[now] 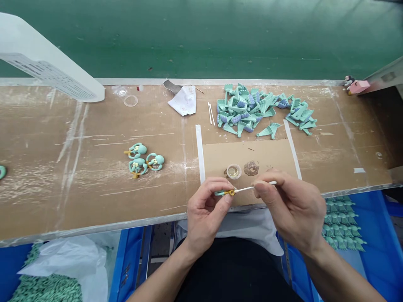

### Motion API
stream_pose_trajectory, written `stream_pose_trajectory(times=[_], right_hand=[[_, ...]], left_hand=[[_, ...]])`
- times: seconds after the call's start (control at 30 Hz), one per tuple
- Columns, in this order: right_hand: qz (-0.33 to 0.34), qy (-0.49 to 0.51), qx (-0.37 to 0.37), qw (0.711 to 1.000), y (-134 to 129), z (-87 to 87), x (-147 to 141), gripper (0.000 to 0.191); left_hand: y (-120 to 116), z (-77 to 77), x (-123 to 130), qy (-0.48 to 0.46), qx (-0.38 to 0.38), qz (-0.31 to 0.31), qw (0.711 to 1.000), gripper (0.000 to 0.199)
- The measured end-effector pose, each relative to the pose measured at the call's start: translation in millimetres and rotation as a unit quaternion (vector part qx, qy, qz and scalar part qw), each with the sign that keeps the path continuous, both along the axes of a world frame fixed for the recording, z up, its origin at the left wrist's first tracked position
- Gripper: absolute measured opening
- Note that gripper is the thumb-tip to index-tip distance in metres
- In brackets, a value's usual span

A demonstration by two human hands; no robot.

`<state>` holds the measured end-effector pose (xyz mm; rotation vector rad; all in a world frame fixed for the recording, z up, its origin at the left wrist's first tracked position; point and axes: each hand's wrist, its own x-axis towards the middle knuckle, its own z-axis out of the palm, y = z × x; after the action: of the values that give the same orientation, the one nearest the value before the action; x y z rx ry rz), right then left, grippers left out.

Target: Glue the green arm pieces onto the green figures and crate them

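My left hand (209, 209) pinches a small teal and mustard-yellow figure part (229, 193) near the front edge of the table. Between the thumb and fingers of my right hand (288, 205) is a white cotton swab (245, 189). Its left tip touches the yellow end of the part. Just beyond my hands stands a small clear cup (234, 171) with some liquid in it, beside a dark stain on the cardboard. Three assembled teal figure tops (138, 165) with yellow ends lie to the left.
A pile of teal and purple parts (245, 107) lies at the back right. Two cotton swabs (211, 114), a white cloth scrap (185, 102) and a clear ring (130, 100) are further left. Blue bins (126, 264) with teal parts stand below the table. A white post (63, 67) rises at left.
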<state>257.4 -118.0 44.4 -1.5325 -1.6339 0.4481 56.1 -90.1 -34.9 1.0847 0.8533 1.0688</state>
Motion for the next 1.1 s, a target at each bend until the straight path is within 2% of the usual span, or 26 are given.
stream_pose_trajectory(times=[0.13,0.33,0.67,0.97,1.03,1.1], right_hand=[[-0.045,0.012,-0.01,0.999,-6.6,-2.3,3.2,0.014],[0.001,0.011,0.005,1.0,-2.7,0.8,-1.7,0.018],[0.027,-0.018,0.006,0.999,-2.2,-0.4,-5.1,0.017],[0.044,0.005,0.004,0.999,2.2,1.0,-9.2,0.019],[0.028,0.03,-0.006,0.999,-0.6,-1.8,-8.7,0.018],[-0.021,0.066,-0.016,0.997,-4.8,-6.9,-6.4,0.016]], left_hand=[[-0.8,-3.3,-2.1,-0.011,0.024,0.005,1.0,0.009],[-1.3,-4.5,-3.2,-0.02,0.023,-0.001,1.0,0.008],[-1.2,-9.0,-3.6,-0.037,0.033,-0.004,0.999,0.012],[-1.4,-9.5,-3.9,-0.03,0.038,-0.005,0.999,0.011],[-1.3,-9.1,-3.5,-0.033,0.039,-0.004,0.999,0.012],[-1.6,-9.8,-3.1,-0.037,0.04,-0.003,0.998,0.013]])
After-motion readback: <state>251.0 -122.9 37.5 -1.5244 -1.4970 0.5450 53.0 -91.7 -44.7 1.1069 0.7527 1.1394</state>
